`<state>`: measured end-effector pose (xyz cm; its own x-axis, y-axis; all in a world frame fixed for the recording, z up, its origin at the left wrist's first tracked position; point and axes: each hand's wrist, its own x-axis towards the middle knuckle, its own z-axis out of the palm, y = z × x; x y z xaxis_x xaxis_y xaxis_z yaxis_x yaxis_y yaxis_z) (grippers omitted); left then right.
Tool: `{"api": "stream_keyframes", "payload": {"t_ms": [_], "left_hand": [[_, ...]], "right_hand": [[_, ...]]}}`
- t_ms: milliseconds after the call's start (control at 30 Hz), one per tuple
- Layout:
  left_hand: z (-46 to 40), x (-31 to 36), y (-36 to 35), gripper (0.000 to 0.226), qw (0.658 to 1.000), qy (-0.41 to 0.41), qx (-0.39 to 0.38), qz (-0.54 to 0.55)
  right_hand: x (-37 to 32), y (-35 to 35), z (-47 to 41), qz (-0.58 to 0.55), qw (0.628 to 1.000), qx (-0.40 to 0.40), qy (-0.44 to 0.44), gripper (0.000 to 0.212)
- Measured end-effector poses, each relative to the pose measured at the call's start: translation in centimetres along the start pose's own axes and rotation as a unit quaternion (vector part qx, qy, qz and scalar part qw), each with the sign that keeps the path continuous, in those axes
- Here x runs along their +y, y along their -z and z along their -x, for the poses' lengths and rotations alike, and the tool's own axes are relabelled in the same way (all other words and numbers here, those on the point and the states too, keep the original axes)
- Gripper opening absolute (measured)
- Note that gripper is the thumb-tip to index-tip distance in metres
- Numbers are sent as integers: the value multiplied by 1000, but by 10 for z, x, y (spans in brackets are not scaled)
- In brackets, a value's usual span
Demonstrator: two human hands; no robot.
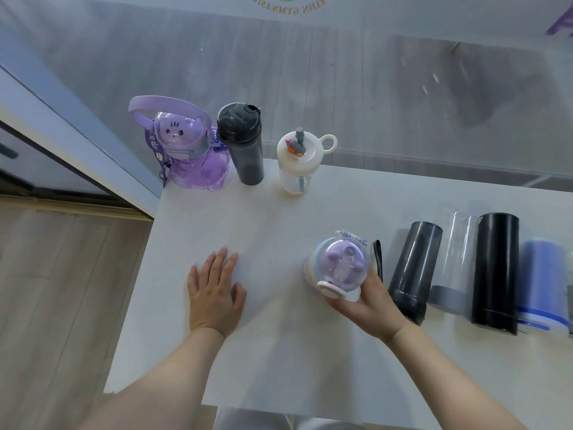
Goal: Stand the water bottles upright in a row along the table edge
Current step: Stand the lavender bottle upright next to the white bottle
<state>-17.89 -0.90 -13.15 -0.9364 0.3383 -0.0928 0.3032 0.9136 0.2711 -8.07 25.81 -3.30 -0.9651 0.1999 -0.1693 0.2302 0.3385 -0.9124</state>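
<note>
While the white desk (279,218) carries three bottles upright along its far edge, four more lying at right, left hand (214,293) flat and spread on the desk, right hand (369,302) wrapped round the purple dome-lidded bottle (338,265), gripped from its near side.

Right hand (369,297) grips the domed purple bottle (336,263). Left hand (215,290) rests flat on the counter (279,218). Three bottles stand upright along the far edge; four lie at right.
</note>
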Motion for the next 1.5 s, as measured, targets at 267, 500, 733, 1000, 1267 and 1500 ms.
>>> {"api": "stream_keyframes", "payload": {"t_ms": [267, 500, 733, 1000, 1267, 1500], "left_hand": [[0, -1, 0, 61, 1000, 1, 0, 0], [0, 0, 0, 61, 1000, 3, -5, -2], [0, 1, 1, 61, 1000, 3, -6, 0], [-1, 0, 2, 61, 1000, 0, -5, 5], [-1, 1, 4, 61, 1000, -1, -7, 4], [0, 1, 4, 61, 1000, 3, -16, -2]], "right_hand": [[9, -59, 23, -52, 978, 183, -87, 84], [4, -69, -9, -37, 956, 276, -95, 85], [9, -53, -16, -27, 960, 265, -90, 78], [22, -23, -63, -11, 960, 268, -78, 59], [19, 6, -110, -22, 952, 295, -74, 70], [21, 21, -144, -3, 955, 291, -51, 74]]}}
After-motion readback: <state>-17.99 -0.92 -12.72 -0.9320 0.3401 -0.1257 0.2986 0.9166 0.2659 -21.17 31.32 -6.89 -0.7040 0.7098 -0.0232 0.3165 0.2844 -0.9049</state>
